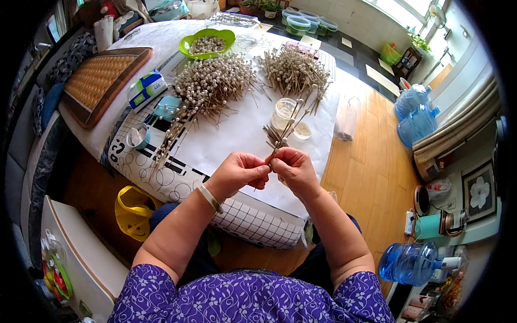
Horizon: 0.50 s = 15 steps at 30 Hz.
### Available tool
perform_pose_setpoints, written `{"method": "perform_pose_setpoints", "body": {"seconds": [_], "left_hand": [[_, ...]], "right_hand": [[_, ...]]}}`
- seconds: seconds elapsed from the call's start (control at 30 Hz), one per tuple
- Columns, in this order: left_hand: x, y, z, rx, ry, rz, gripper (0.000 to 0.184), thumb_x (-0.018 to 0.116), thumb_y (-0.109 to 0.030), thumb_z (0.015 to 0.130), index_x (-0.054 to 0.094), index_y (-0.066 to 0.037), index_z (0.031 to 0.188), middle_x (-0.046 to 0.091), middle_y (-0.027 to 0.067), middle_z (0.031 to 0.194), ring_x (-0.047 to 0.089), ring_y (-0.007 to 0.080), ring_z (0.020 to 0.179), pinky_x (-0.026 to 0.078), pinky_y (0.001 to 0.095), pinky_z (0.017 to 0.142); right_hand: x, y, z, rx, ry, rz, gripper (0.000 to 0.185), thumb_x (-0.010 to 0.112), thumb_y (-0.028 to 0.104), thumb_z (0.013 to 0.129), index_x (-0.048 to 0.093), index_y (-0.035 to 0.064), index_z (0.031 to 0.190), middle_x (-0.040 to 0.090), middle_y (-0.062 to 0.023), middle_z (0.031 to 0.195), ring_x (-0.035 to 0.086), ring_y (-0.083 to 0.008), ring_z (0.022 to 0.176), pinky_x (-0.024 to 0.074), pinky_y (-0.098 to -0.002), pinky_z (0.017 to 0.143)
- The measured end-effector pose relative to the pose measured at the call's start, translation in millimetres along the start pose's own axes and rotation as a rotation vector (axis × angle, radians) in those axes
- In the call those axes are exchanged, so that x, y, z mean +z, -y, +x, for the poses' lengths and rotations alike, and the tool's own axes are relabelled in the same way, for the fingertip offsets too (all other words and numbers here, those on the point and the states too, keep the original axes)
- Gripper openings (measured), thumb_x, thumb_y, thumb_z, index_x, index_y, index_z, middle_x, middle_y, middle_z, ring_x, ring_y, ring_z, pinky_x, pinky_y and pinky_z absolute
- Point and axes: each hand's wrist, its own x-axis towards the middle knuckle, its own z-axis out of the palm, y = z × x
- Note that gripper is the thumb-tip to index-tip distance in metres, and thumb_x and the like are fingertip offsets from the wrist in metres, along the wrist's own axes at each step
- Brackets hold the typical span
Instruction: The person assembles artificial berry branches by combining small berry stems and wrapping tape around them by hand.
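Observation:
Both hands meet above the front edge of the white-covered table. My right hand (293, 168) pinches a few thin brown stems with pale bead-like tips (291, 123), which point up and away from me. My left hand (242, 173) is closed at the lower part of the same stems, its thumb and forefinger pressed together. Just beyond my fingers lie short brown sticks (275, 138), partly hidden by the stems. A clear round tub (284, 111) stands behind them, with a shallow round dish or lid (302, 131) of pale contents beside it.
Two heaps of bead-tipped stems, left (215, 81) and right (296, 70), cover the table's far part. Behind sits a green bowl (185, 49) of pale beads. At left are a tissue pack (147, 89), a blue cup (141, 139) and loose stems (171, 137). A yellow bag (129, 212) hangs low.

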Motion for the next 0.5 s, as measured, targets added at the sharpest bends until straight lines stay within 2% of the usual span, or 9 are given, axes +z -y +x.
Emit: {"method": "perform_pose_setpoints", "body": {"seconds": [0.2, 0.27, 0.5], "left_hand": [[3.7, 4.7, 1.9, 0.097, -0.090, 0.122, 0.013, 0.060, -0.010, 0.080, 0.061, 0.003, 0.079, 0.059, 0.0045, 0.065, 0.055, 0.0089, 0.057, 0.046, 0.0207, 0.053], [8.5, 6.4, 1.7, 0.214, -0.176, 0.282, 0.012, 0.059, -0.007, 0.080, 0.061, 0.004, 0.077, 0.059, 0.0039, 0.063, 0.054, 0.0078, 0.056, 0.045, 0.0196, 0.052], [8.9, 7.8, 1.1, 0.259, -0.223, 0.422, 0.011, 0.059, -0.008, 0.081, 0.062, 0.002, 0.077, 0.059, 0.0029, 0.065, 0.053, 0.0071, 0.058, 0.045, 0.0200, 0.054]], "right_hand": [[-2.2, 1.5, 1.3, 0.030, -0.032, -0.206, 0.010, 0.056, 0.008, 0.079, 0.058, 0.0004, 0.073, 0.054, 0.0011, 0.060, 0.045, -0.0036, 0.051, 0.0352, -0.0185, 0.044], [-2.7, 1.6, 0.9, 0.033, -0.038, -0.202, 0.010, 0.056, 0.009, 0.079, 0.058, 0.0005, 0.073, 0.054, 0.0009, 0.060, 0.045, -0.0038, 0.050, 0.0356, -0.0185, 0.043], [-2.7, 0.9, -0.5, -0.003, -0.018, -0.169, 0.011, 0.059, 0.011, 0.079, 0.058, 0.0006, 0.074, 0.056, -0.0002, 0.061, 0.048, -0.0049, 0.051, 0.0385, -0.0186, 0.045]]}}
